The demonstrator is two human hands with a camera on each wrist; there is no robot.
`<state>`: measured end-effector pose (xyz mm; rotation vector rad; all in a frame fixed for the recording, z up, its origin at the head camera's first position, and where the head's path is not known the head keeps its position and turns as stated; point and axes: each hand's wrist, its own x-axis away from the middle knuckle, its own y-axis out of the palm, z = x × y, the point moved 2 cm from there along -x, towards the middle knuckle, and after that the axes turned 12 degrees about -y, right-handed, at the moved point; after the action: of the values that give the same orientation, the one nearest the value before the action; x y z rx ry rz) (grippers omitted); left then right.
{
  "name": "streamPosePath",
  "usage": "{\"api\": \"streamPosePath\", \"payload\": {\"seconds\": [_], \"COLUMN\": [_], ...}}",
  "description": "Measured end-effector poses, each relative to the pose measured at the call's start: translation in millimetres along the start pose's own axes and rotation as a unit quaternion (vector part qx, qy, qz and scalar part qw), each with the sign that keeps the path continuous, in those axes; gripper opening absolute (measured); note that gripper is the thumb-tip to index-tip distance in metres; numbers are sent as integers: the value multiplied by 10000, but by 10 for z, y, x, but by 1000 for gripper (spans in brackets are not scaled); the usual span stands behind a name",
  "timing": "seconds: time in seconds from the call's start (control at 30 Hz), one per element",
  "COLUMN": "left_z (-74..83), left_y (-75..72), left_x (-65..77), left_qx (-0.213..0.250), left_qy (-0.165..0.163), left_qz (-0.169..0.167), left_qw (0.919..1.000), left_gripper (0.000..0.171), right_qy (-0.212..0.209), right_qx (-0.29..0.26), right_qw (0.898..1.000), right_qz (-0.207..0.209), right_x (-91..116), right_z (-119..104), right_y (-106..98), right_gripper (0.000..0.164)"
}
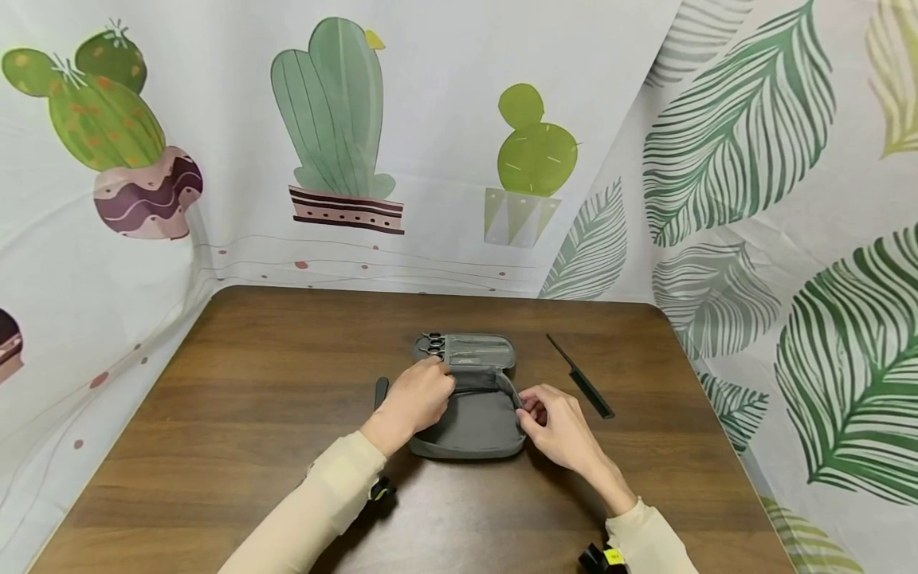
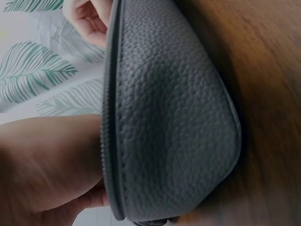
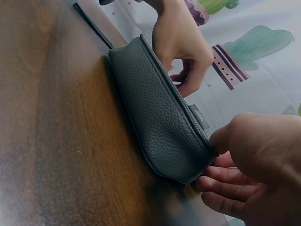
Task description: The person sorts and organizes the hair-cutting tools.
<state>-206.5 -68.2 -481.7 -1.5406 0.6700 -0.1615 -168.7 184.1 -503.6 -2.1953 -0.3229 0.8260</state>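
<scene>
A grey pebbled-leather zip case [image 1: 469, 430] lies unzipped on the table, its lid folded back at the far side. Scissors [image 1: 434, 344] with ring handles sit in the lid's pocket. My left hand [image 1: 414, 399] reaches over the case's left side, fingers bent down inside past the zippered rim; their tips are hidden, so whether they hold anything cannot be told. With thumb and fingers, my right hand [image 1: 562, 426] pinches the right rim of the case. In the right wrist view, the thumb is at the zipper edge and the fingers lie along the outer wall [image 3: 162, 117].
A black tail comb [image 1: 591, 392] lies on the brown wooden table [image 1: 237, 446], right of the case. The case's dark wrist strap [image 1: 382, 391] sticks out on the left. Behind the table hangs a cloth printed with cacti [image 1: 344, 119] and leaves.
</scene>
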Motion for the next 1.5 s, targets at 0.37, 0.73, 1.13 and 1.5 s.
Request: {"api": "streamPosePath", "payload": {"seconds": [0.37, 0.73, 1.13, 1.5], "left_z": [100, 94, -130, -252], "left_y": [6, 19, -116, -224], "left_x": [1, 30, 103, 325], "left_qx": [-707, -698, 1607, 2479], "left_qy": [-10, 33, -243, -864], "left_qz": [-394, -384, -102, 39], "left_qw": [9967, 9968, 9867, 9649], "left_gripper": [16, 10, 42, 78], "right_qy": [-35, -92, -53, -61], "right_qx": [-53, -105, -141, -193], "right_qw": [10000, 9999, 9999, 9998], "right_qz": [-6, -4, 5, 3], "right_x": [-4, 5, 9, 7], "right_z": [-15, -7, 2, 10], "right_y": [-8, 5, 4, 2], "right_gripper": [17, 17, 17, 17]}}
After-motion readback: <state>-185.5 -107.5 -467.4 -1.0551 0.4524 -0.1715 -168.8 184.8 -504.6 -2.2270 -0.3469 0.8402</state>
